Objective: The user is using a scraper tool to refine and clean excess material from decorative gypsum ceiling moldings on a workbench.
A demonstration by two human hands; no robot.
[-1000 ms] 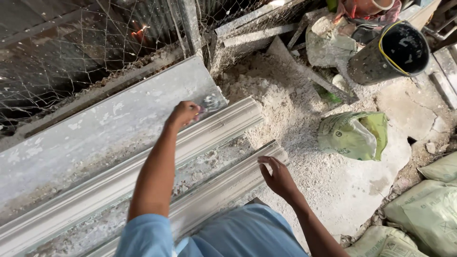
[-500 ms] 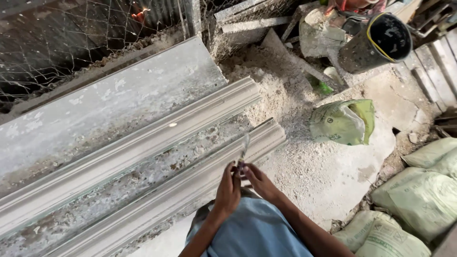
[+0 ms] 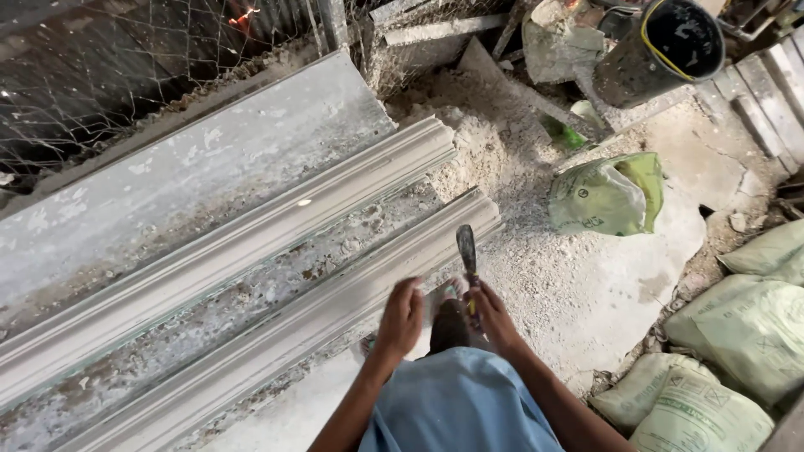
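Note:
My right hand [image 3: 492,316] grips the handle of a narrow scraper [image 3: 466,249], its dark blade pointing up and away toward the end of the near grey plaster moulding [image 3: 335,293]. My left hand [image 3: 402,318] hovers just beside it, fingers loosely curled, holding nothing that I can see. A second long moulding [image 3: 251,243] lies parallel behind the first, and a flat grey slab [image 3: 184,176] lies behind that. Both hands sit close together above my blue-clad lap.
Wire mesh [image 3: 126,67] runs along the back left. A black bucket [image 3: 670,46] lies tipped at the top right. A green sack [image 3: 607,197] sits on white powdery ground [image 3: 586,285]. Several filled sacks [image 3: 737,335] are piled at the right.
My left hand has come back from the far moulding to my lap. The scraper is now upright in my right hand, and the view has shifted slightly.

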